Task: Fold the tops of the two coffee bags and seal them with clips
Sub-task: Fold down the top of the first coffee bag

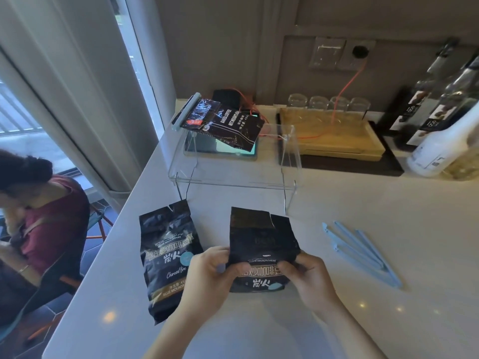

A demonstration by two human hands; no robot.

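1. Left bag (168, 257): it lies flat on the counter (337, 255), just left of the hands, top pointing away. Its torn top is unfolded and no clip is on it. No hand touches it.

2. Left hand (207, 273): fingers and thumb are curled onto the left edge of the right bag (261, 250), about mid-height. The grip is closed on the bag.

3. Right bag: it is held between both hands, lower end on or close to the counter (contact cannot be confirmed). The top edge is ragged, open and not yet creased.

4. Right hand (308, 275): thumb and fingers pinch the bag's right edge, level with the left hand. This grip is likewise clamped on the bag.

5. Clips (363, 255): a loose group of pale blue clips lies on the counter, well to the right of the bag. None is in hand.

6. Step in hand, as judged: the person is readying the first bag for folding. No fold or seal is done on either bag.

7. Next move, as judged: both hands need to shift up to the torn top, flatten it and roll it down evenly. One hand must then hold the fold while the other reaches right for a clip.
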